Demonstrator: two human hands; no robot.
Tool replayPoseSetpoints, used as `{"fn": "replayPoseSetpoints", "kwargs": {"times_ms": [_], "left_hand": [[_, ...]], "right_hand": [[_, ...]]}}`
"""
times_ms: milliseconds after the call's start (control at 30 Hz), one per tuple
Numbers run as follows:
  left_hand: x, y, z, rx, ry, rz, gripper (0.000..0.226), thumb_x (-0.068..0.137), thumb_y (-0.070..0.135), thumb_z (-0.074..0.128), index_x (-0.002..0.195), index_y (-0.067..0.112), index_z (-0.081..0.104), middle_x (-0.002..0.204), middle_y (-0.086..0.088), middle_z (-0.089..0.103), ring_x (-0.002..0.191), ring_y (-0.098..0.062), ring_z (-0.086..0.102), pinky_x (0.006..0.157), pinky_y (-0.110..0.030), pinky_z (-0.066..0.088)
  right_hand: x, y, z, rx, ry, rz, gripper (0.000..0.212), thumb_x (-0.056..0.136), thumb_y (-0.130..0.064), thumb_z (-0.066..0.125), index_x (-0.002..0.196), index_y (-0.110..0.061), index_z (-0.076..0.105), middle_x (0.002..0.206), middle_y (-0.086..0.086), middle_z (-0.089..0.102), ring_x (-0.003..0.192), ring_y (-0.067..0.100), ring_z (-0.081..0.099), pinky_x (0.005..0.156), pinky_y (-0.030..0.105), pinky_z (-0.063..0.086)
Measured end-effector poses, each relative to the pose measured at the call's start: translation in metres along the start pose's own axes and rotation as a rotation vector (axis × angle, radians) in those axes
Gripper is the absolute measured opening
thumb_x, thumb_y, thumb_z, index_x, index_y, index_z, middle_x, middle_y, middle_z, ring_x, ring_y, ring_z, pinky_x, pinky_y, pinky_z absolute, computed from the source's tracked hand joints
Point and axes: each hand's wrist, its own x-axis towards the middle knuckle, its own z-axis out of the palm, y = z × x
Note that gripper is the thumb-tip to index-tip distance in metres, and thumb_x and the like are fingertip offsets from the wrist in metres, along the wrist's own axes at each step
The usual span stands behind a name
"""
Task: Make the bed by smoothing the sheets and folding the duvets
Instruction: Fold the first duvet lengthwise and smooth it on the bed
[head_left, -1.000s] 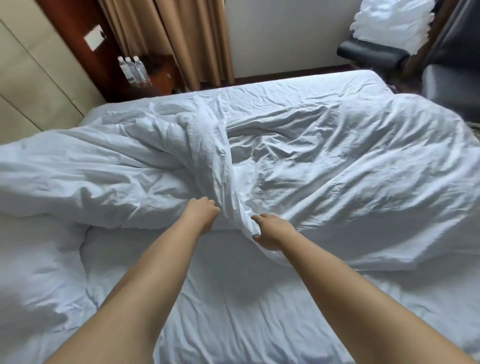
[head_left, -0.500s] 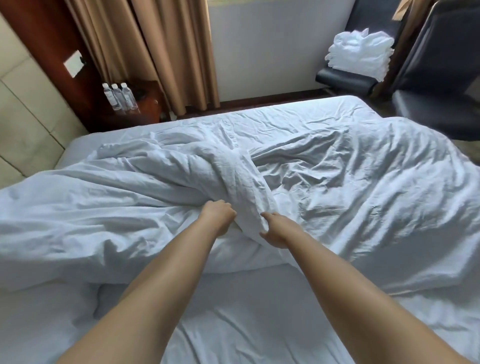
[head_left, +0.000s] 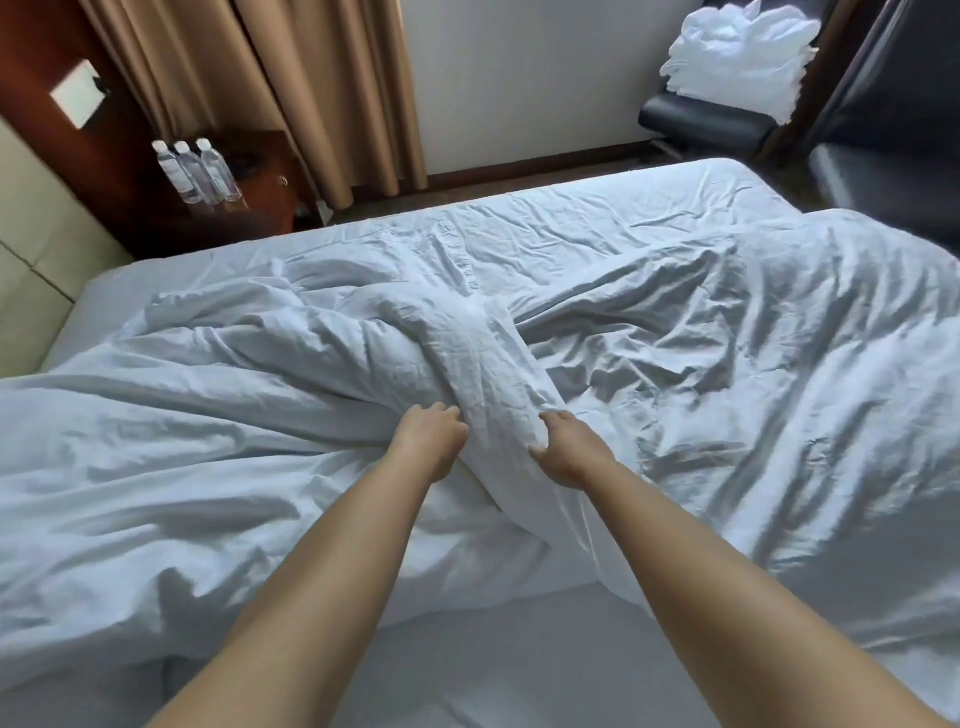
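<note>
The bed (head_left: 597, 205) fills most of the view, its fitted sheet (head_left: 519, 670) bare along the near edge and again in a strip at the far side, which suggests the covers have been drawn off it so it can be smoothed. Across the middle lies the white duvet (head_left: 753, 395), the task's main thing, crumpled and spread from the left edge to the right, with a thick twisted ridge (head_left: 467, 353) of it gathered up in the centre; the bunching there looks like the result of being pulled toward the person, probably to find an edge or corner before folding. Beyond the bed stand tan curtains (head_left: 311, 78), a dark chair (head_left: 711, 114) stacked with folded white linen (head_left: 743, 57), and a wooden nightstand (head_left: 244, 182) carrying three water bottles (head_left: 197, 169). Both bare arms reach forward and down, nearly straight, converging on the ridge. The left hand (head_left: 431, 434) grips the fabric on the ridge's left flank, fingers curled into it, knuckles up. The right hand (head_left: 566, 447) clutches the right flank, thumb and fingers pinching a fold, wrist angled slightly inward.
</note>
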Motion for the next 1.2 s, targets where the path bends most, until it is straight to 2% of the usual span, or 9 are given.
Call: {"fn": "replayPoseSetpoints", "kwargs": {"times_ms": [333,533,667,733,800,867,967,1067,1200], "left_hand": [[0.084,-0.033,-0.001,-0.147,0.11,-0.012,0.056,0.094,0.005,0.039,0.147,0.017,0.025,0.145,-0.007,0.035,0.133,-0.025,0.036,0.099,-0.037,0.037],[0.104,-0.055,-0.004,-0.2,0.07,-0.075,0.066,0.099,0.013,0.035,0.152,0.033,0.002,0.142,-0.005,0.042,0.125,-0.028,0.048,0.091,-0.038,0.042],[0.107,-0.06,-0.017,0.123,0.157,-0.032,0.072,0.098,0.01,0.034,0.15,0.04,-0.005,0.151,-0.01,0.023,0.137,-0.029,0.028,0.102,-0.044,0.033],[0.111,-0.061,-0.023,0.382,0.025,0.083,0.059,0.103,0.022,0.031,0.15,0.044,0.001,0.16,-0.006,-0.007,0.147,-0.029,-0.003,0.115,-0.058,0.008],[0.105,-0.059,-0.029,0.634,-0.164,0.218,0.046,0.102,0.029,0.033,0.148,0.035,0.026,0.16,0.002,-0.01,0.146,-0.026,-0.018,0.111,-0.065,-0.011],[0.085,-0.06,-0.031,0.742,-0.295,0.288,0.04,0.1,0.03,0.038,0.138,0.024,0.047,0.156,0.004,0.025,0.149,-0.024,0.002,0.114,-0.059,-0.009],[0.042,-0.071,-0.034,0.65,-0.341,0.203,0.038,0.093,0.044,0.051,0.121,0.021,0.062,0.128,0.002,0.061,0.123,-0.021,0.054,0.113,-0.041,0.029],[-0.003,-0.075,-0.037,0.458,-0.325,0.036,0.041,0.087,0.046,0.059,0.116,0.017,0.064,0.118,0.0,0.065,0.109,-0.022,0.062,0.086,-0.031,0.048],[-0.064,-0.068,-0.018,0.344,-0.354,-0.117,0.058,0.082,0.045,0.062,0.133,0.024,0.045,0.132,0.0,0.055,0.119,-0.022,0.056,0.087,-0.034,0.047]], "right_hand": [[0.092,-0.002,0.035,0.508,0.005,0.145,0.096,0.074,-0.046,0.073,0.147,-0.012,0.022,0.148,0.006,0.032,0.135,0.023,0.036,0.107,0.036,0.036],[0.102,-0.027,0.039,0.889,0.054,0.065,0.063,0.069,-0.006,0.071,0.128,-0.019,0.051,0.116,-0.002,0.063,0.109,0.019,0.06,0.088,0.03,0.049],[0.082,-0.046,0.043,0.73,-0.15,-0.043,0.055,0.068,-0.009,0.064,0.121,-0.018,0.056,0.108,0.003,0.064,0.103,0.024,0.06,0.085,0.033,0.051],[0.067,-0.051,0.046,0.607,-0.245,-0.128,0.05,0.067,-0.01,0.06,0.116,-0.017,0.057,0.105,0.004,0.063,0.102,0.025,0.059,0.084,0.032,0.05],[0.051,-0.052,0.046,0.53,-0.314,-0.188,0.042,0.071,-0.004,0.057,0.111,-0.019,0.057,0.1,0.003,0.061,0.1,0.025,0.059,0.081,0.031,0.048],[0.036,-0.052,0.042,0.451,-0.328,-0.236,0.046,0.074,-0.001,0.056,0.117,-0.017,0.057,0.106,0.005,0.063,0.103,0.026,0.058,0.084,0.031,0.048],[0.021,-0.056,0.027,0.311,-0.253,-0.258,0.056,0.077,-0.005,0.054,0.131,-0.021,0.05,0.123,0.004,0.06,0.113,0.025,0.054,0.09,0.029,0.045],[0.005,-0.064,0.014,0.155,-0.227,-0.282,0.045,0.079,-0.008,0.051,0.123,-0.02,0.049,0.123,0.004,0.058,0.115,0.026,0.053,0.089,0.03,0.045],[-0.04,-0.083,0.012,-0.039,-0.264,-0.339,0.019,0.082,-0.008,0.047,0.098,-0.017,0.046,0.114,0.007,0.058,0.105,0.028,0.054,0.077,0.029,0.042]]}}
